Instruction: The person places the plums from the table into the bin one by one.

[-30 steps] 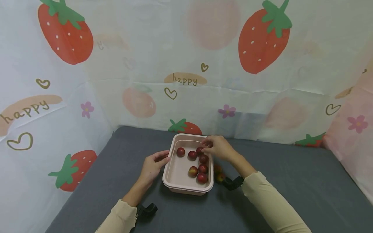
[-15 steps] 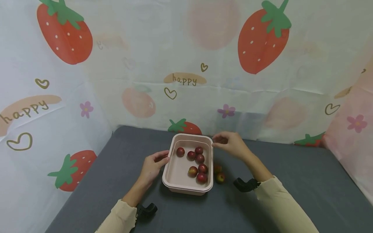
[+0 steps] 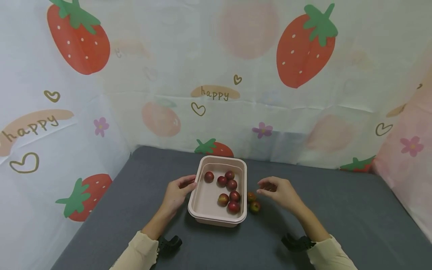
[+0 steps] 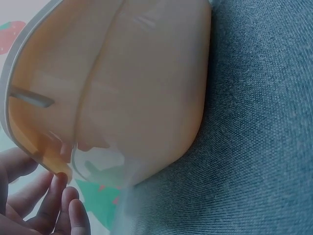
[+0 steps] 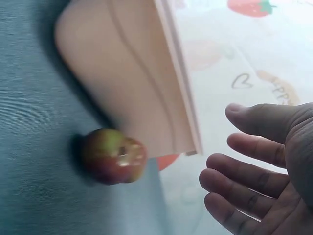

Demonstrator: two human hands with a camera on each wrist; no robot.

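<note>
A pale pink plastic box (image 3: 206,210) stands on the cloth and holds several dark red plums (image 3: 223,199). My left hand (image 3: 175,194) touches the rim on the box's left side. In the left wrist view its fingertips (image 4: 59,180) meet the rim from outside, fingers loosely bent. My right hand (image 3: 278,191) hovers right of the box with thumb and fingers apart, holding nothing. Below it and to its left, two red-green plums lie on the cloth against the box's right side, the nearer plum (image 3: 254,206) partly overlapping the farther plum (image 5: 137,159) in the right wrist view.
A dark grey cloth (image 3: 337,217) covers the table. White sheeting (image 3: 256,75) printed with strawberries, hearts and flowers rises behind and at both sides. A black strap-like device sits on each wrist.
My right hand has left the plums at the box's back right, drawing right and then towards me, nearer the two loose plums. One plum inside shifted slightly left. My left hand stays put.
</note>
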